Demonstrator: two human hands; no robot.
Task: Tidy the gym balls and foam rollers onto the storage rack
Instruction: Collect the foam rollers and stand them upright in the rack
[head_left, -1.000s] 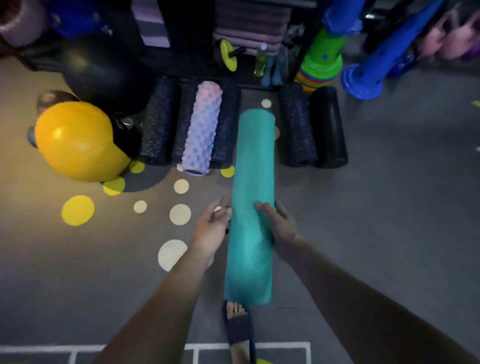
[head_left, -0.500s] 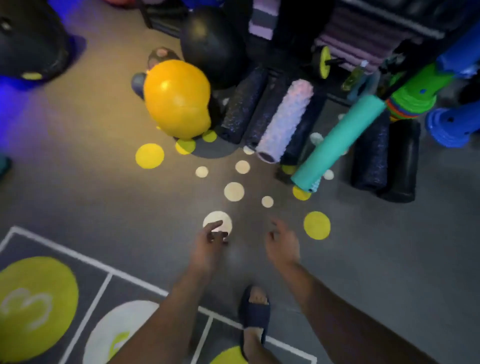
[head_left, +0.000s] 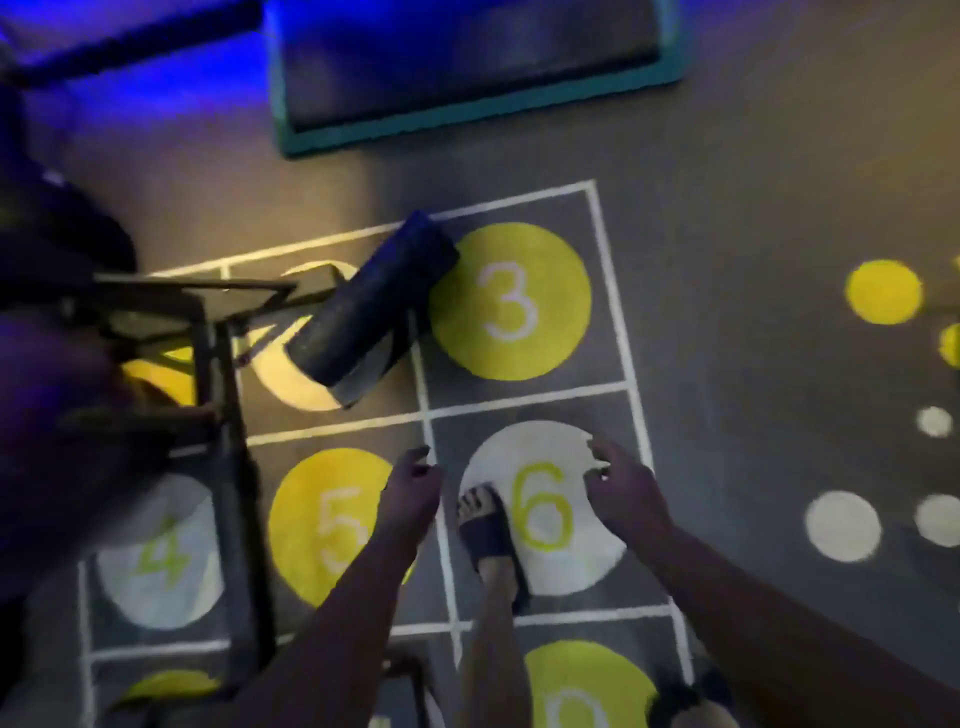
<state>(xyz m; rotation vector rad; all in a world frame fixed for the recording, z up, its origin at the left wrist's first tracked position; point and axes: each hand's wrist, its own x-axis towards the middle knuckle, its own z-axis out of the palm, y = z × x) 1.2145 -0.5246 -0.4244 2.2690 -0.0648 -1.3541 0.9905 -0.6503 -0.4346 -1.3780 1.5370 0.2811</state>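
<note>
left grip: released, fingers loosely curled, empty
right grip: released, empty
foam roller: on floor, 11 o'clock from both grips, beside yellow circle

Dim, motion-blurred throughout; blue light glows far ahead of the left hand; the metal frame beside it smears worst.

One dark foam roller is in view. Two hands show: the left hand and the right hand. One foot plainly wears a sandal. Four numbered circles read clearly: 3, 4, 5, 6. Five plain dots sit at the right, two yellow, three white. There is one teal-edged mat and one metal frame.
</note>
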